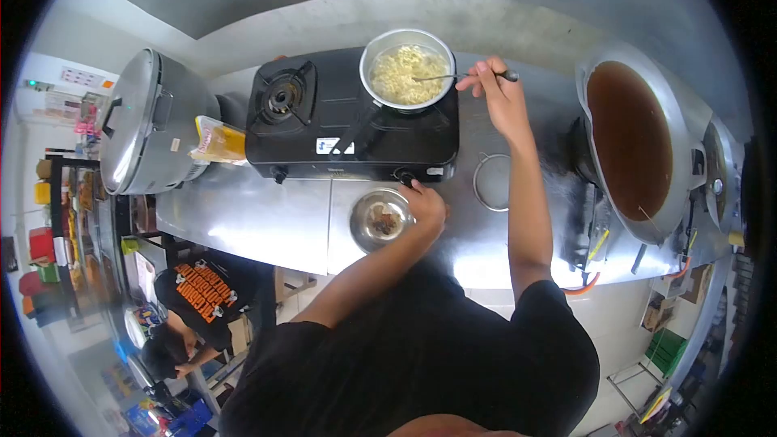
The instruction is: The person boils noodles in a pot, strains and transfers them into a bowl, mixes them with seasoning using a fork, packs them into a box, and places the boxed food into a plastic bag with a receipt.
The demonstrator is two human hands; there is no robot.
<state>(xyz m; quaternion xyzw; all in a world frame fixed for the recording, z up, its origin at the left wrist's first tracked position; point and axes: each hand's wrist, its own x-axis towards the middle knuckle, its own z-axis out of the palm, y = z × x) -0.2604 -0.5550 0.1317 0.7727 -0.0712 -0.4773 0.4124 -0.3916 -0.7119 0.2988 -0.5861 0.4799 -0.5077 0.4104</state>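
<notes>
Pinched in my right hand [495,89] is a thin metal utensil [441,77] with a dark handle. Its tip rests among the noodles [409,73], so I cannot tell its kind. The noodles sit in liquid inside a silver pot [369,50] on the right burner of a black two-burner gas stove [340,113]. At the stove's front, the fingers of my left hand [426,204] close on the right stove knob [407,180]. Partly under that forearm stands a metal bowl [358,222] with brown and pale seasoning inside.
A round strainer [492,182] lies on the steel counter. To the right stands a large pot [584,89] of brown liquid. On the left are a yellow pouch [222,142] and a big lidded steel container [170,133]. Another person [202,291] bends over at lower left.
</notes>
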